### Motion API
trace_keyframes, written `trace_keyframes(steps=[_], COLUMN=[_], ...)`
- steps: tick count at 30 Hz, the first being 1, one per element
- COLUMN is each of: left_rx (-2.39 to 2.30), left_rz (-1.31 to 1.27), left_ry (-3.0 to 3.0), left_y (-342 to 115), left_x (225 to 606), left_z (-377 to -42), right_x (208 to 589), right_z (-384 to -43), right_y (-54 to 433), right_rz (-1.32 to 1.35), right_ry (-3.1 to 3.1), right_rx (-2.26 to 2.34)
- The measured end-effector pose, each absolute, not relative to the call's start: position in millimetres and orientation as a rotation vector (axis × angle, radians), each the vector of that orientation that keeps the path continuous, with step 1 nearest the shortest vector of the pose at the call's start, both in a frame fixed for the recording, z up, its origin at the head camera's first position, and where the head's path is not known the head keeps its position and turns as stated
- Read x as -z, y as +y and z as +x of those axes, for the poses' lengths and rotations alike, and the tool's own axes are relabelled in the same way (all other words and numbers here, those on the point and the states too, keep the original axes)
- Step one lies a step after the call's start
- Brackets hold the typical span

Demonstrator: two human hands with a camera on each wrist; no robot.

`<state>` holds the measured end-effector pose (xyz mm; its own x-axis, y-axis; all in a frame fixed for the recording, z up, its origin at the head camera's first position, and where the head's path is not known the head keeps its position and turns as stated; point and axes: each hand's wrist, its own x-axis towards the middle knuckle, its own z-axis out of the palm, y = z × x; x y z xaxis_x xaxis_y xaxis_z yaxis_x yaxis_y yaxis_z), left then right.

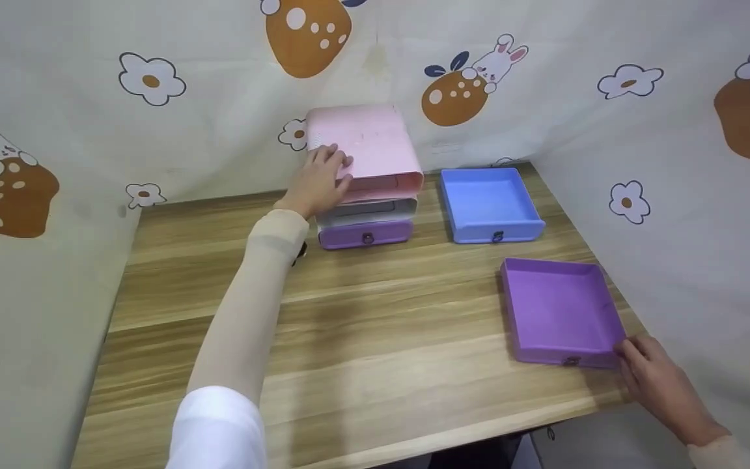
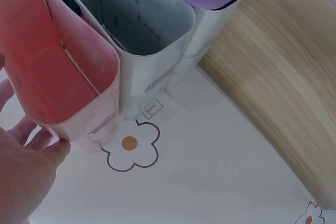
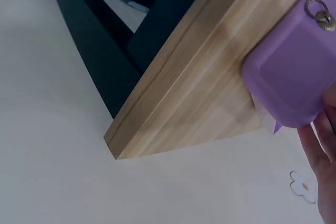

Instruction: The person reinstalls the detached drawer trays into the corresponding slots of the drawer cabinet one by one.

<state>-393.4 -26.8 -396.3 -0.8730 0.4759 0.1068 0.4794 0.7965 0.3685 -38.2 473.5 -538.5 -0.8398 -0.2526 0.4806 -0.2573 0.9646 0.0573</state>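
Note:
My left hand (image 1: 316,182) rests on the left side of a pink casing (image 1: 375,140), the top tier of a small drawer unit. In the left wrist view, its fingertips touch the casing's outer wall. Below are an open-fronted white tier (image 2: 152,19) and a purple-fronted drawer (image 1: 342,238) seated at the bottom. At the right, my right hand (image 1: 658,384) pinches the front right corner of a loose purple drawer (image 1: 560,312). That drawer has a small metal ring pull (image 3: 324,19) on its front.
A loose blue drawer (image 1: 492,202) sits at the back right, beside the unit. The wooden table (image 1: 375,352) has its right edge close to the purple drawer. Patterned cloth (image 1: 219,117) hangs around the back and sides.

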Motion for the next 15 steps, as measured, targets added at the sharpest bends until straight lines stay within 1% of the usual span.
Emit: trace_keyframes(steps=[15], left_rx=[0.603], left_rz=[-0.787], left_ry=[-2.973], left_y=[-28.3], left_x=[394.8], left_z=[-391.7], right_x=[538.3], right_z=[-39.0], right_y=[460.1], right_rz=[0.347], right_ry=[-2.578], right_rx=[0.174])
